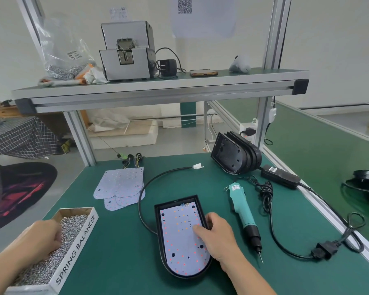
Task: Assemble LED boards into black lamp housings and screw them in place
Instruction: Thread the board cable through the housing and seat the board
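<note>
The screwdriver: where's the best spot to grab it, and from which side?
I'd wrap the screwdriver's teal middle, coming from above: it lies flat on the mat, bit toward the person, cord at the far end.

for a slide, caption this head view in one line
Left hand reaches into the screw box; right hand steadies an LED board in a black housing.

Right hand on black housing, thumb on LED board; left hand in screw box
</note>
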{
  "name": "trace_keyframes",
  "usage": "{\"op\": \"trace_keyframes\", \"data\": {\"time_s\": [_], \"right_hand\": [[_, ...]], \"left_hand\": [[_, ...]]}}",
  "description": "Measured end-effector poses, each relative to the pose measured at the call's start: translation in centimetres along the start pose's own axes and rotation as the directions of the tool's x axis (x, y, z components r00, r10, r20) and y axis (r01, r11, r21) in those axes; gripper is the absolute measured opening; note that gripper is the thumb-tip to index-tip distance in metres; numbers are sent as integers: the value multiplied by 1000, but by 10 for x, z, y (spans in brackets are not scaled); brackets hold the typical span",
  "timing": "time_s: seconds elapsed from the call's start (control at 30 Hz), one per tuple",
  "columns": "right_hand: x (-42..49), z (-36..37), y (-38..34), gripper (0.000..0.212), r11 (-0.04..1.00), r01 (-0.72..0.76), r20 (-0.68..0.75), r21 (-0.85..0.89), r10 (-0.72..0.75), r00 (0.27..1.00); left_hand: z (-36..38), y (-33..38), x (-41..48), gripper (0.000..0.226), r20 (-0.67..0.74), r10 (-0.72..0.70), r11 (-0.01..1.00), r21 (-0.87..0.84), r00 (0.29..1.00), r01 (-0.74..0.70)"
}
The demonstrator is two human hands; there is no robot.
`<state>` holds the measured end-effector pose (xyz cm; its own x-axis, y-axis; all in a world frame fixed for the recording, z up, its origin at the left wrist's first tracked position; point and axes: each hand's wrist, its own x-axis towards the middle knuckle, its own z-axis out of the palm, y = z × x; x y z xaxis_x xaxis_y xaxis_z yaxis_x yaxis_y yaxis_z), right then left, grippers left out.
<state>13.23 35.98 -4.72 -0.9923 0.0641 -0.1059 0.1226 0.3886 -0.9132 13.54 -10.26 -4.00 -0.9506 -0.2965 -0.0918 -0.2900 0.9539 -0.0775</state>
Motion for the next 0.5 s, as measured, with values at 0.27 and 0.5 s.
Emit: {"op": "trace_keyframes", "data": {"time_s": [0.27,0.5], "right_hand": [[-2,0,-2,28,1000,-18,6,8,18,1000],[-1,-2,-3,26,999,-33,17,19,33,999]], "left_hand": [[0,-2,-6,16,8,49,997,56,999,-50],[-18,7,-20,20,85,37,989,-143,996,-25]]}}
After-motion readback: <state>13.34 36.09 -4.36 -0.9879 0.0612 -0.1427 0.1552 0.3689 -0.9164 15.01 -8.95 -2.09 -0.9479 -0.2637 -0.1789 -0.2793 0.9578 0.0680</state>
